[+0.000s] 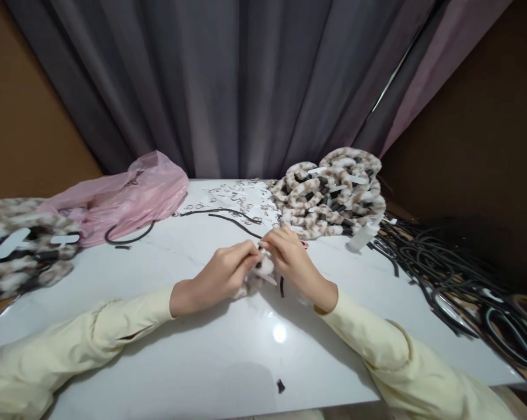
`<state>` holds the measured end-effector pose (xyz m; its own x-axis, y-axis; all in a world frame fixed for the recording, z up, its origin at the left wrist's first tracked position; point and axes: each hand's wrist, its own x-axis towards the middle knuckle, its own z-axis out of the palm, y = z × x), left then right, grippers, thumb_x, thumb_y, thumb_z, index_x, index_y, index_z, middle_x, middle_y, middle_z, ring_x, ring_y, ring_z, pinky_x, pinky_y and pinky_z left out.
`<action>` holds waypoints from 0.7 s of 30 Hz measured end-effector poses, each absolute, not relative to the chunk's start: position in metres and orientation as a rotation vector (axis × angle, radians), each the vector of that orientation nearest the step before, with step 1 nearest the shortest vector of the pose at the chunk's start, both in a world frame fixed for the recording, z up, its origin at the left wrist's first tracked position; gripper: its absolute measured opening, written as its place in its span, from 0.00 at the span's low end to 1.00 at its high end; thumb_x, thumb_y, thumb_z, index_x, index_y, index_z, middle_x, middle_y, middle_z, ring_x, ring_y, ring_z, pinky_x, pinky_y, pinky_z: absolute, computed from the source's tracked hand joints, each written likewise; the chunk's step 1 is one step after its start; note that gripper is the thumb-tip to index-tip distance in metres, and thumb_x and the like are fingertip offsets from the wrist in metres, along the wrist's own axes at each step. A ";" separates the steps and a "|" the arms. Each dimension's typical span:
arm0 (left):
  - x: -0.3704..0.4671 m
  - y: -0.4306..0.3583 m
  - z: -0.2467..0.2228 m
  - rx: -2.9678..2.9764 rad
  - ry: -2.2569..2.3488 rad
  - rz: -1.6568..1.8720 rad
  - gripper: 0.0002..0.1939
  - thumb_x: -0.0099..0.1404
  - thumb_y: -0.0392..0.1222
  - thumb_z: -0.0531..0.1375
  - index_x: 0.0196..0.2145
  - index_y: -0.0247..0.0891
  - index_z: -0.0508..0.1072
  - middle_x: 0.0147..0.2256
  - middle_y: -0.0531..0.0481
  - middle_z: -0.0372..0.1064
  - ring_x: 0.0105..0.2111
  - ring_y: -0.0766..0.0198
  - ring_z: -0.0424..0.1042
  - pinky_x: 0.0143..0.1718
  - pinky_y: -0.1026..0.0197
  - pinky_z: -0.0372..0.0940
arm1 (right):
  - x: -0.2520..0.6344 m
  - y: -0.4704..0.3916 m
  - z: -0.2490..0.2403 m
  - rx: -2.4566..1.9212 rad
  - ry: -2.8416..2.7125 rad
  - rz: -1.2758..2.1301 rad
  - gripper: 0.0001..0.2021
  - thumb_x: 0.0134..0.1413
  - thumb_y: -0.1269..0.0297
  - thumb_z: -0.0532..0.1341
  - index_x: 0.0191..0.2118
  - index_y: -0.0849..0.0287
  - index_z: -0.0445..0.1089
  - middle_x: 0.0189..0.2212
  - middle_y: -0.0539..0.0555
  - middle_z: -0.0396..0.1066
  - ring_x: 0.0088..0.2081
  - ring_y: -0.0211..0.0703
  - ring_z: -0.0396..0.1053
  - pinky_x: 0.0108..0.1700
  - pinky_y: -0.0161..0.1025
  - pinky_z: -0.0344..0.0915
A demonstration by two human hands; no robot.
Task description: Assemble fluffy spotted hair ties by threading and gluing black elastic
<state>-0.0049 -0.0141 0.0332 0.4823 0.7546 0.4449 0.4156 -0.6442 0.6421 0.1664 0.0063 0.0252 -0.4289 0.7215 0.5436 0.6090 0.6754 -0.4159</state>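
Over the middle of the white table, my left hand and my right hand meet with their fingertips pinched close together. Between them is a small fluffy white-and-brown piece with a dark spot, partly covered by my fingers. My left hand is closed on this fluffy piece. The right fingertips are pinched at its upper edge; what exactly they grip is hidden. A white tag-like strip sticks out below the piece. A short black cord end shows just under my right hand.
Fluffy rings with white tags pile up at back right, beside a small translucent bottle. Black cords heap along the right edge. A pink plastic bag and more fluffy pieces lie left. Small metal rings scatter behind my hands.
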 end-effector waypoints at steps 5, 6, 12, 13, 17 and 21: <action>-0.002 0.002 0.031 1.520 1.196 0.942 0.12 0.63 0.46 0.53 0.27 0.35 0.63 0.21 0.56 0.61 0.20 0.71 0.59 0.22 0.68 0.54 | 0.162 -0.014 0.031 -0.964 -2.037 -0.009 0.09 0.55 0.75 0.51 0.39 0.64 0.66 0.36 0.59 0.69 0.38 0.46 0.61 0.39 0.42 0.55; -0.003 0.005 0.031 1.403 1.168 0.933 0.13 0.62 0.47 0.55 0.25 0.34 0.64 0.20 0.56 0.60 0.19 0.71 0.58 0.22 0.68 0.54 | 0.161 -0.020 0.031 -0.965 -2.048 -0.003 0.09 0.53 0.76 0.51 0.36 0.63 0.67 0.32 0.56 0.70 0.34 0.45 0.62 0.37 0.41 0.55; -0.007 0.016 0.030 0.958 1.016 0.954 0.11 0.54 0.41 0.62 0.22 0.31 0.66 0.19 0.56 0.59 0.19 0.74 0.57 0.23 0.69 0.54 | 0.150 -0.031 0.025 -1.200 -2.074 0.471 0.22 0.50 0.76 0.51 0.51 0.61 0.67 0.27 0.51 0.73 0.25 0.39 0.64 0.30 0.35 0.57; -0.008 0.017 0.029 0.925 1.013 0.978 0.10 0.54 0.40 0.62 0.22 0.31 0.67 0.20 0.55 0.59 0.19 0.74 0.57 0.23 0.70 0.54 | 0.149 -0.031 0.025 -1.220 -2.037 0.585 0.22 0.51 0.75 0.50 0.53 0.60 0.66 0.27 0.51 0.73 0.24 0.38 0.64 0.29 0.34 0.58; -0.007 0.019 0.026 0.794 0.967 0.984 0.07 0.55 0.34 0.59 0.21 0.31 0.66 0.18 0.57 0.57 0.17 0.75 0.56 0.20 0.71 0.54 | 0.145 -0.032 0.026 -1.206 -1.864 0.695 0.16 0.54 0.71 0.51 0.44 0.59 0.72 0.25 0.50 0.73 0.20 0.35 0.61 0.27 0.32 0.58; -0.007 0.022 0.028 0.659 0.965 0.933 0.08 0.57 0.31 0.56 0.21 0.31 0.66 0.18 0.56 0.56 0.16 0.76 0.55 0.18 0.72 0.53 | 0.144 -0.033 0.021 -1.157 -1.988 0.676 0.18 0.55 0.72 0.50 0.49 0.56 0.69 0.28 0.50 0.73 0.21 0.35 0.60 0.27 0.32 0.57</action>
